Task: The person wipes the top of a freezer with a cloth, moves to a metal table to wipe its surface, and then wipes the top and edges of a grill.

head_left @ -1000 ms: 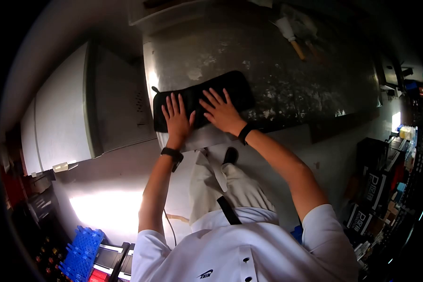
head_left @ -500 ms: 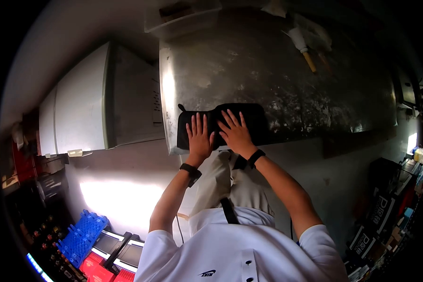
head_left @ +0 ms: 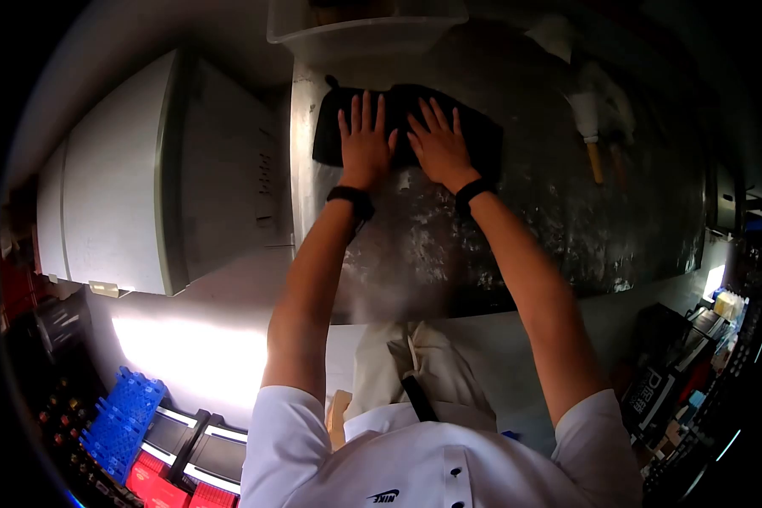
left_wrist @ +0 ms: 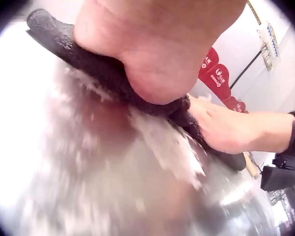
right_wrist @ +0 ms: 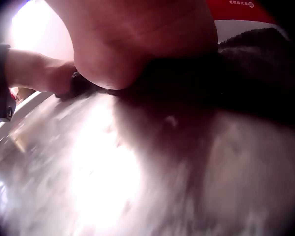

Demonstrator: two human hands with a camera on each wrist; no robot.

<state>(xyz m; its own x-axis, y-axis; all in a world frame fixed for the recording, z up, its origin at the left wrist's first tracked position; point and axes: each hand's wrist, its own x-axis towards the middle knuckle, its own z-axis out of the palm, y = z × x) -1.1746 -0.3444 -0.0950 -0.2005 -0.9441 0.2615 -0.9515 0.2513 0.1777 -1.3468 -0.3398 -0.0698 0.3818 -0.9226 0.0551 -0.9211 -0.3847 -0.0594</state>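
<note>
A folded black cloth with a small loop at its far left corner lies on the shiny metal table. My left hand rests flat on its left half, fingers straight and pointing away from me. Beside it, my right hand presses on the right half with its fingers spread. In the left wrist view the heel of my left hand bears on the thick, fuzzy cloth. The right wrist view has the heel of my right hand on the dark cloth. Whitish streaks mark the metal.
A clear plastic bin stands at the table's far left. Toward the far right lies a white tool with a wooden handle, near a crumpled clear bag. A pale cabinet stands left of the table.
Both hands, flat on the cloth throughout, first slid with it to the table's near edge. They have since pushed it well away from that edge, and my arms are stretched farther out.
</note>
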